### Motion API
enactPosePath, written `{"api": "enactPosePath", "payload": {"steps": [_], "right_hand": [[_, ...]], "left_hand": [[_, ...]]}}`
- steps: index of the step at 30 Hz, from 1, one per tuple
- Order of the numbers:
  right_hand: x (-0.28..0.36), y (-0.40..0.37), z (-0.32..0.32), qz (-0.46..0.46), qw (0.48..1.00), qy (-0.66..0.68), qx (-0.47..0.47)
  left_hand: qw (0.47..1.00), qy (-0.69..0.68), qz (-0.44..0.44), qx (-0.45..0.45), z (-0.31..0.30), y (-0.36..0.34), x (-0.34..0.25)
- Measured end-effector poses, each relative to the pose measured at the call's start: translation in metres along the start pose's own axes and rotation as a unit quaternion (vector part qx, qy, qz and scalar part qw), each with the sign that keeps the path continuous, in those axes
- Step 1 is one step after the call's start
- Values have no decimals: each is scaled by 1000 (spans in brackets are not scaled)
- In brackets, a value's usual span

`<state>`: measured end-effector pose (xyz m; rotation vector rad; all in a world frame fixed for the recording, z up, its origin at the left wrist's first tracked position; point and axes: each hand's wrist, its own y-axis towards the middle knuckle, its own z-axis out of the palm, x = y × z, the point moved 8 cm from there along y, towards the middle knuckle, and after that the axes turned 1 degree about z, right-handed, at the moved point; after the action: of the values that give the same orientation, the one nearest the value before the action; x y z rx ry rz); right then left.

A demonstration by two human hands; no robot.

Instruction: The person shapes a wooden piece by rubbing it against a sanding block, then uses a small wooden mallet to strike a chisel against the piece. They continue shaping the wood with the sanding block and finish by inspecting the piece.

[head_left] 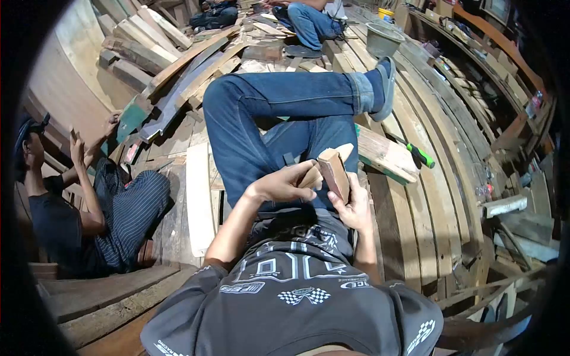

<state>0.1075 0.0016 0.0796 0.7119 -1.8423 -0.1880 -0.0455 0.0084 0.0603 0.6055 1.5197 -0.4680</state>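
Note:
In the head view I sit with a small wooden block in front of my waist. Its near face is reddish brown and its top end is pale. My right hand is closed around its lower part, and a pale pointed piece shows just behind it. My left hand is to the left of the block, its fingers curled around a small tan piece whose kind I cannot make out. A narrow gap seems to separate that piece from the block.
A green-handled tool lies on planks at the right, near a thick board. A pale plank runs left of my legs. One person sits at the left; others sit at the back, near a grey bucket.

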Motion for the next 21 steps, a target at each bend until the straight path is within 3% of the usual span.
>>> {"api": "enactPosePath", "payload": {"steps": [1,4,6,9,12,13,17,20,21], "right_hand": [[-1,0,2,4,1000,3,2],[4,-1,0,-9,999,-33,17],[-2,-1,-6,-4,999,-38,25],[-15,-5,-16,42,997,-60,36],[-8,-4,-34,-42,988,-96,-110],[-11,-5,-32,34,994,-44,-93],[-3,-8,-8,-47,991,-124,37],[-16,0,-30,44,993,-95,-50],[-18,1,-35,84,993,-30,-71]], "left_hand": [[999,30,-8,-43,-2,-1,-2],[997,24,38,-60,1,4,2],[995,8,-83,-62,7,3,9],[997,40,-17,-59,11,15,10],[994,54,25,-93,11,19,6],[993,63,30,-99,10,20,5],[976,118,78,-163,8,18,-12],[971,155,66,-172,5,14,-13],[970,167,55,-168,5,14,-12]]}}
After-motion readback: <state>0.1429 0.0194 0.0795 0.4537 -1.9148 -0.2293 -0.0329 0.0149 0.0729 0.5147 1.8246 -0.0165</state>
